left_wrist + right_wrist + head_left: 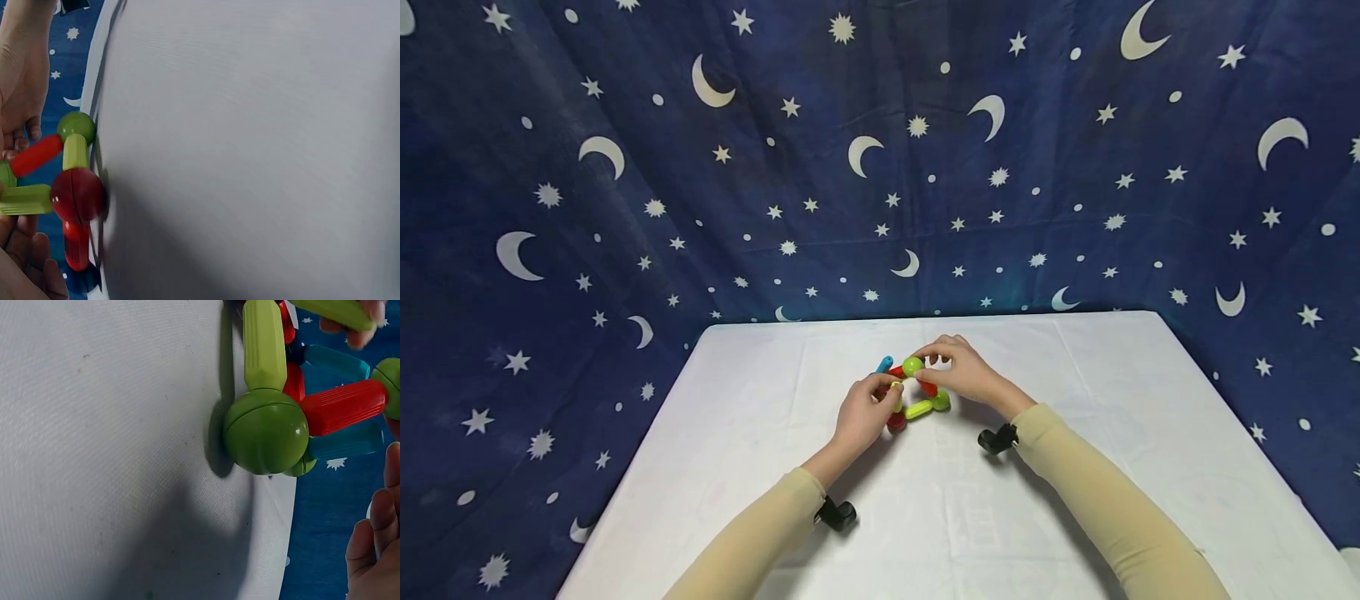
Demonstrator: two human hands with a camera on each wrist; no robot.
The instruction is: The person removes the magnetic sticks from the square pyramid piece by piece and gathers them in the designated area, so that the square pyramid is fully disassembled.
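A toy frame of thick rods and balls stands on the white-covered table. My left hand pinches a yellow-green rod that runs from a dark red ball. At the top of the frame, my right hand holds a light green ball between thumb and fingers. From that ball a red rod slopes down to a lower green ball. Another yellow-green rod lies low between the lower green ball and the dark red ball. The left fingers partly hide the frame's left side.
Blue rods stick out at the back of the frame. A second red rod joins the dark red ball. White cloth covers the table, and a dark blue curtain with moons and stars hangs behind it.
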